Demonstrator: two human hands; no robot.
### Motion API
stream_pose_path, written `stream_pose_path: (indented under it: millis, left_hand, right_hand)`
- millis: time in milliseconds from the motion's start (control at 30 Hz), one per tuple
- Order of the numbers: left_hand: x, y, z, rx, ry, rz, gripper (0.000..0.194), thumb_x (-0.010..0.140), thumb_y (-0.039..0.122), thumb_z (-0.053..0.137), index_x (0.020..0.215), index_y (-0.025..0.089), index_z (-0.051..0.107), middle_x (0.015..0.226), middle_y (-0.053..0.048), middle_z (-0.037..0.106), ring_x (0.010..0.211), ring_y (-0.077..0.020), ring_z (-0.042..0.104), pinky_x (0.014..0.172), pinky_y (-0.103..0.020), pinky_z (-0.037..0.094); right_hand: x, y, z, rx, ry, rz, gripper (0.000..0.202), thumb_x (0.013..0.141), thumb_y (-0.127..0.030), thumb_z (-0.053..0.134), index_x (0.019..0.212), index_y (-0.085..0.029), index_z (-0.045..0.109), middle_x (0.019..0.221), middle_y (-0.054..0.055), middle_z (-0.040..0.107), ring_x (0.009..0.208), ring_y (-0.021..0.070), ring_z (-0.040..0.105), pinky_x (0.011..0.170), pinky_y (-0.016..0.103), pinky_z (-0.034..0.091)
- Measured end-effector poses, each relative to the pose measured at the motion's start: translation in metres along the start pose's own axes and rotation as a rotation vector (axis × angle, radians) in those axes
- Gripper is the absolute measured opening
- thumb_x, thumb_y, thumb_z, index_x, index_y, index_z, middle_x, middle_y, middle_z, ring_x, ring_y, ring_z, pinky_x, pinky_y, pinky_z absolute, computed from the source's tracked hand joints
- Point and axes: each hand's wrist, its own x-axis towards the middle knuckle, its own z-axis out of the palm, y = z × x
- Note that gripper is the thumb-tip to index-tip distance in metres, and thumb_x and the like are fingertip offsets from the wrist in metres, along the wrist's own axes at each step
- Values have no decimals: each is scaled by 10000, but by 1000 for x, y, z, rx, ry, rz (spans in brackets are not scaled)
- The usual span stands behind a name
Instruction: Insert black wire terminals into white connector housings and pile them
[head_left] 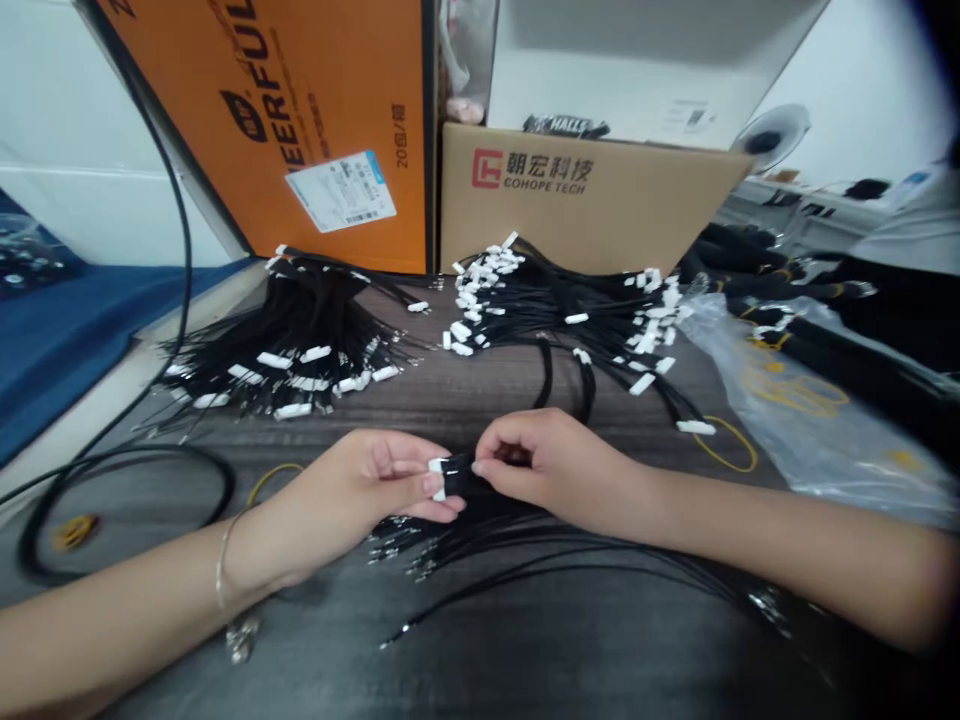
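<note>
Between thumb and fingers, my left hand [394,480] holds a white connector housing [439,480]. Short black wires [457,468] run from its right side toward my right hand [529,455], whose thumb and forefinger pinch at a black wire close to the connector. The exact wire end in that pinch is hidden by the fingers. Beneath both hands lies a bundle of loose black wires [510,530] with bare metal terminals [401,545] at its left end. One wire [465,590] curves apart from the bundle, nearer to me.
Piles of black cables with white connectors lie at back left [300,330] and back centre [570,290]. Behind them stand an orange carton [337,120] and a brown carton [600,200]. A clear plastic bag [810,400] and yellow rubber band [739,445] lie right; a thick black cable [184,250] hangs left.
</note>
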Motion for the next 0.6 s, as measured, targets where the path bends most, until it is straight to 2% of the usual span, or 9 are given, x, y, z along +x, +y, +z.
stream_pose_path:
  millis: [233, 467, 600]
  left_hand:
    - [0, 3, 2, 35, -1, -22, 126, 809, 139, 595, 905, 104, 669, 831, -64, 710, 805, -134, 677, 774, -238, 553]
    - [2, 2, 1, 71, -34, 0, 127, 808, 160, 606, 904, 132, 684, 835, -43, 708, 815, -131, 675, 758, -204, 552]
    - [1, 3, 0, 50, -51, -2, 134, 816, 165, 599, 915, 140, 686, 854, -46, 705, 829, -128, 670, 762, -199, 547]
  right_hand:
    - [-2, 1, 1, -47, -15, 24, 137, 803, -213, 516, 724, -161, 615, 650, -46, 588, 577, 45, 492, 519, 167, 372]
    - [-2, 1, 4, -67, 8, -68, 125, 795, -153, 528, 702, -163, 612, 642, -57, 591, 568, 35, 502, 525, 161, 376]
    - [-2, 3, 2, -189, 72, -184, 107, 809, -160, 544, 730, -153, 616, 650, -47, 592, 574, 35, 510, 540, 158, 381]
